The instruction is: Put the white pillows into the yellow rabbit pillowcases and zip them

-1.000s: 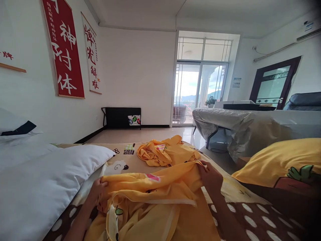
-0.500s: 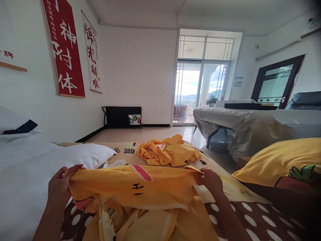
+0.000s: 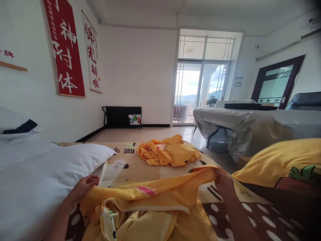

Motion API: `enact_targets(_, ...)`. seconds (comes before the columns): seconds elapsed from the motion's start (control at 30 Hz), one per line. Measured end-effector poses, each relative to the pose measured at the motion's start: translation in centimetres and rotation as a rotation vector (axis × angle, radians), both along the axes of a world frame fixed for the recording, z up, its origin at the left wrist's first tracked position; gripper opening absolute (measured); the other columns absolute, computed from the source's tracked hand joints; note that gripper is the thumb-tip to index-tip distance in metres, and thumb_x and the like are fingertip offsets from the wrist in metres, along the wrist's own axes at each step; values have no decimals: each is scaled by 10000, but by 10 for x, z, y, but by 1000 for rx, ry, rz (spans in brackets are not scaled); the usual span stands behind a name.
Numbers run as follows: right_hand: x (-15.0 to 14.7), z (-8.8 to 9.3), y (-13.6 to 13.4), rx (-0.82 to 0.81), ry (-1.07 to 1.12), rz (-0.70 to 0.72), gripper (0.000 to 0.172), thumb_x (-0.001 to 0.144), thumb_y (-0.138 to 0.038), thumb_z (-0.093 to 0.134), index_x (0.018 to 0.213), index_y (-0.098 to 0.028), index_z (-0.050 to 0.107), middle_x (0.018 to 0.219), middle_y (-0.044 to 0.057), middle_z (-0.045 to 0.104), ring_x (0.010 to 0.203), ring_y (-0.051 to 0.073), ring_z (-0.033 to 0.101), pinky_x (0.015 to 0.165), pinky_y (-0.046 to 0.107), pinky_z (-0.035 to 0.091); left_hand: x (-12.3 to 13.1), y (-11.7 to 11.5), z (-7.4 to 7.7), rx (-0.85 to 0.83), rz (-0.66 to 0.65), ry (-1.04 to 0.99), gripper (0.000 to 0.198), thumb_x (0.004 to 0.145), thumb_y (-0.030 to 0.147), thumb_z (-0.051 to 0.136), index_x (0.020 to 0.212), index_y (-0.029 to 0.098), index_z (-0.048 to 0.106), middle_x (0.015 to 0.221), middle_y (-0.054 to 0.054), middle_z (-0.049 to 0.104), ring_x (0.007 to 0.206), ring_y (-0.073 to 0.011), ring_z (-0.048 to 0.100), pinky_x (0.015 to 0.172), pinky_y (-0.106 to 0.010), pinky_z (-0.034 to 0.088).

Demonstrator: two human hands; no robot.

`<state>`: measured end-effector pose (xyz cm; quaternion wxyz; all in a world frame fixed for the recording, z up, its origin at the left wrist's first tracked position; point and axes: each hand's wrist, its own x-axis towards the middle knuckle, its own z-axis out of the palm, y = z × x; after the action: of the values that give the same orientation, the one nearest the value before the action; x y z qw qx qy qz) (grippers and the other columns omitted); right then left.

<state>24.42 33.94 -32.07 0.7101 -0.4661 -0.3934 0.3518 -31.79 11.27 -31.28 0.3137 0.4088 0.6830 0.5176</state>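
The right hand (image 3: pixel 224 180) is pinching the top edge of the yellow cloth (image 3: pixel 160 195), a little right of the middle and low in the frame. Its grip is closed tight on that edge. The left hand (image 3: pixel 84 185) is lying at the lower left, palm up, with its fingers loose and open. It is touching the other end of the cloth but not squeezing it.

The cloth is lying across the bed (image 3: pixel 140 165) in the lower middle. It is sagging between the two hands, and folds are bunching up below. The white pillow (image 3: pixel 50 174) is sitting just beside the left hand. A second yellow heap (image 3: pixel 168 154) is lying farther up the bed, apart from the hands.

I think this is going best if the left hand is closing on a corner too. Then both hands are pulling the edge flat and even, and keeping it off the pillow.
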Motion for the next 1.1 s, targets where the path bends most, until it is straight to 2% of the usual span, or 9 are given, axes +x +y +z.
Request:
enact_targets(0.13, -1, 2, 0, -14, 186, -48, 392, 401, -357, 723, 714, -191, 555, 639, -15, 572, 572, 140, 537, 516, 266, 467, 1, 7, -16, -242, -209, 226, 555, 437, 636, 704, 722, 162, 662, 658, -37, 665, 688, -230, 619, 618, -277, 458)
enact_targets(0.27, 1, 4, -3, -27, 293, -123, 415, 418, -283, 732, 787, -177, 576, 654, -40, 564, 532, 96, 503, 452, 209, 413, 2, -1, -12, -330, -273, 344, 411, 485, 555, 706, 626, 169, 693, 655, -57, 672, 689, -247, 625, 640, -285, 466)
enact_targets(0.37, 4, 7, -5, -22, 324, -41, 419, 449, -239, 700, 854, -157, 629, 664, -27, 593, 521, 97, 511, 425, 203, 401, 3, -10, -4, -301, -253, 272, 258, 437, 425, 742, 514, 195, 655, 579, -42, 645, 636, -258, 623, 583, -293, 482)
enact_targets(0.5, 8, 13, -9, 70, 381, 175, 382, 498, -216, 684, 875, -162, 647, 637, -42, 580, 483, 68, 482, 371, 167, 365, 7, -22, 4, -193, -117, 114, 170, 369, 286, 741, 459, 212, 617, 550, -32, 635, 578, -274, 627, 483, -309, 488)
enact_targets(0.7, 9, 24, -12, 131, 550, 309, 293, 562, -179, 672, 851, -145, 643, 666, -21, 600, 556, 55, 545, 467, 133, 450, 3, -15, 19, -168, -86, 252, 211, 389, 332, 766, 544, 196, 723, 682, -82, 719, 741, -289, 651, 633, -284, 502)
enact_targets(0.8, 8, 27, -15, 176, 557, 325, 253, 570, -190, 658, 815, -131, 655, 655, -4, 617, 590, 75, 579, 530, 157, 493, -8, -11, 26, -6, 89, 287, 207, 447, 368, 741, 586, 214, 735, 745, -66, 740, 832, -291, 644, 677, -269, 486)
enact_targets(0.9, 5, 30, -17, 200, 516, 325, 271, 542, -183, 668, 806, -127, 682, 657, 8, 646, 591, 88, 597, 591, 189, 524, -16, -16, 30, 140, 442, 348, 188, 563, 378, 676, 675, 240, 737, 800, -23, 742, 868, -266, 624, 661, -251, 453)
enact_targets(1.0, 1, 32, -20, 217, 450, 353, 300, 526, -234, 706, 807, -131, 691, 756, 49, 694, 717, 137, 652, 684, 237, 546, -19, -26, 31, 246, 724, 337, 230, 672, 369, 599, 827, 247, 716, 813, 0, 709, 795, -218, 603, 607, -233, 422)
enact_targets(1.1, -4, 30, -20, 238, 320, 330, 417, 519, -327, 755, 890, -150, 679, 915, 77, 714, 869, 191, 662, 789, 306, 538, -18, -35, 32, 347, 866, 319, 260, 723, 341, 564, 925, 233, 688, 747, 9, 642, 683, -165, 546, 577, -221, 392)
